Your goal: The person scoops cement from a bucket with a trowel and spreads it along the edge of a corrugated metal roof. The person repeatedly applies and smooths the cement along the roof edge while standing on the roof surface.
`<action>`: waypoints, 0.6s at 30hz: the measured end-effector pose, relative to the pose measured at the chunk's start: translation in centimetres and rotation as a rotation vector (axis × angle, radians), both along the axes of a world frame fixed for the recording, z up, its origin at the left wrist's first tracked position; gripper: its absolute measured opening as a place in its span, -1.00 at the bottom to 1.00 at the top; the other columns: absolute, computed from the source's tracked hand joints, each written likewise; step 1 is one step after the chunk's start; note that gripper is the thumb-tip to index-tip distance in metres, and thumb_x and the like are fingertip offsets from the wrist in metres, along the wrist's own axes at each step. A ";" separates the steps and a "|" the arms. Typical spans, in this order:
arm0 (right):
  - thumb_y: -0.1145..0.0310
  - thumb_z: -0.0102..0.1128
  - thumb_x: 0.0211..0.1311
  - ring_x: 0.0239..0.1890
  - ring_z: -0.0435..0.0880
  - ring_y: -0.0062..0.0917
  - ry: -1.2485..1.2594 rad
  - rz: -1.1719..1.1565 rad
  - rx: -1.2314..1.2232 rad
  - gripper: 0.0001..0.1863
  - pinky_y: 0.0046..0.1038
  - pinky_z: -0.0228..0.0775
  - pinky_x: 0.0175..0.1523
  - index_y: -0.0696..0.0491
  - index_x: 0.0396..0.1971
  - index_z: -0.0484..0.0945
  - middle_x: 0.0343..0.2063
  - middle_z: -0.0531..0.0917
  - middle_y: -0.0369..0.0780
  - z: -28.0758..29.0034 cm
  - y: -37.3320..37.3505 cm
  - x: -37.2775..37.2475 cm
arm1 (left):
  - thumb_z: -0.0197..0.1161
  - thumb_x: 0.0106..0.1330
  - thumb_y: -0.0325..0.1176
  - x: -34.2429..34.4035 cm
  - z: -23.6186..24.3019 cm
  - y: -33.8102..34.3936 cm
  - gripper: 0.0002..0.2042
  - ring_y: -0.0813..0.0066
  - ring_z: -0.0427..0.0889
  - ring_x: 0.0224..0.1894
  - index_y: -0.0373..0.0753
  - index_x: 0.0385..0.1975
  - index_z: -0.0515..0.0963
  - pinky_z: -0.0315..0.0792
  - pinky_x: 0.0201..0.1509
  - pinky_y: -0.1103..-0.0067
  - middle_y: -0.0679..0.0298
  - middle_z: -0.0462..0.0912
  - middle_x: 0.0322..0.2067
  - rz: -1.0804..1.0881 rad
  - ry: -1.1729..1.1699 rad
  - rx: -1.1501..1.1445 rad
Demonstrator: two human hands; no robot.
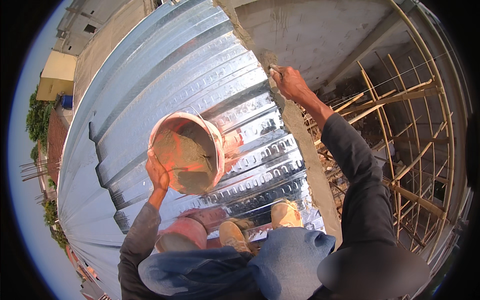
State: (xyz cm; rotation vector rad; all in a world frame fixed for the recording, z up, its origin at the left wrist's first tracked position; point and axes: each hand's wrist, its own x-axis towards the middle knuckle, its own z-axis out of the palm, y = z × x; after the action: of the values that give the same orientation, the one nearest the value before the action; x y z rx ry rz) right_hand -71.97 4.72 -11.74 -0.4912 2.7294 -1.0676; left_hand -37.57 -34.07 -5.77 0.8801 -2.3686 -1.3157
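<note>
At the centre of the frame, the left hand grips the rim of a tilted bucket of wet mortar, keeping it within reach. At upper right, the right hand closes around a small tool, its blade hidden, pressed to the wall edge beside the corrugated metal roof.

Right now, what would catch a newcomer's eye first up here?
Probably the shiny corrugated metal roof filling the left and centre. Against it, the left hand tilts an orange bucket of wet grey mortar. At upper right, the right hand presses mortar onto the concrete wall edge, with bamboo scaffolding beyond.
</note>
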 end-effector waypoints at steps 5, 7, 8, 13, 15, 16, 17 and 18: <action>0.10 0.15 0.59 -0.27 0.79 0.04 -0.007 -0.190 -0.166 -0.48 -0.05 0.58 -0.04 0.15 0.30 0.65 -0.36 0.77 0.15 3.0 -1.3 2.8 | -0.29 0.73 0.26 2.5 0.0 -1.6 -0.21 0.28 0.69 0.09 -0.46 0.26 0.56 0.52 0.19 0.35 0.02 0.75 0.03 0.070 -0.084 -0.112; 0.11 0.14 0.59 -0.27 0.79 0.06 0.000 -0.187 -0.136 -0.50 -0.03 0.58 -0.05 0.14 0.30 0.66 -0.35 0.77 0.15 2.1 -0.8 3.5 | -0.28 0.73 0.26 1.6 -0.1 -0.9 -0.21 0.27 0.69 0.08 -0.46 0.26 0.56 0.52 0.18 0.35 0.01 0.75 0.02 0.057 -0.076 -0.100; 0.12 0.13 0.59 -0.26 0.79 0.06 -0.021 -0.133 -0.071 -0.51 -0.02 0.58 -0.05 0.12 0.30 0.66 -0.35 0.77 0.15 1.6 -0.7 3.9 | -0.28 0.73 0.26 1.3 -0.1 -0.8 -0.22 0.27 0.69 0.08 -0.46 0.26 0.56 0.52 0.18 0.35 0.01 0.75 0.03 0.046 -0.077 -0.082; 0.12 0.12 0.58 -0.06 0.78 0.19 -0.091 -0.274 -0.273 -0.52 0.06 0.61 0.09 0.00 0.34 0.62 -0.15 0.79 0.16 4.7 -0.5 6.0 | -0.27 0.74 0.25 2.0 0.9 -1.9 -0.24 0.26 0.69 0.09 -0.43 0.27 0.57 0.50 0.20 0.35 0.03 0.75 0.05 0.045 -0.072 -0.186; 0.12 0.10 0.59 -0.05 0.77 0.18 -0.018 -0.146 -0.066 -0.52 0.07 0.61 0.07 0.04 0.34 0.59 -0.13 0.79 0.16 1.7 1.0 6.9 | -0.27 0.74 0.24 0.3 -0.1 -0.2 -0.24 0.26 0.68 0.10 -0.42 0.28 0.57 0.50 0.21 0.35 0.03 0.75 0.06 0.037 -0.048 -0.177; 0.14 0.08 0.60 -0.04 0.77 0.18 -0.079 -0.110 -0.056 -0.54 0.10 0.61 0.06 0.06 0.32 0.60 -0.11 0.79 0.15 2.2 0.1 7.4 | -0.27 0.74 0.24 0.7 0.1 -0.5 -0.24 0.26 0.68 0.10 -0.42 0.28 0.57 0.50 0.21 0.35 0.03 0.75 0.06 0.033 -0.072 -0.171; 0.14 0.08 0.60 -0.04 0.77 0.19 -0.095 -0.137 -0.089 -0.54 0.11 0.61 0.06 0.07 0.31 0.59 -0.11 0.79 0.15 2.7 0.2 7.5 | -0.28 0.74 0.24 1.1 0.4 -0.9 -0.24 0.26 0.68 0.10 -0.41 0.28 0.57 0.49 0.21 0.35 0.03 0.74 0.06 0.031 -0.095 -0.165; 0.15 0.07 0.60 -0.04 0.76 0.20 -0.110 -0.164 -0.122 -0.54 0.12 0.61 0.06 0.07 0.31 0.59 -0.11 0.79 0.14 3.3 0.5 7.3 | -0.28 0.74 0.25 1.4 0.6 -1.3 -0.24 0.25 0.67 0.10 -0.41 0.28 0.57 0.49 0.22 0.35 0.03 0.74 0.06 0.028 -0.119 -0.159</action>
State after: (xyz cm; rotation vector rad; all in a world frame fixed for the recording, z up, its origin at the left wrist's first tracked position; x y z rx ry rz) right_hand -64.63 5.22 -8.43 -0.2196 2.6560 -1.2666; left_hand -36.19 -35.34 -5.21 0.9641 -2.5000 -1.0740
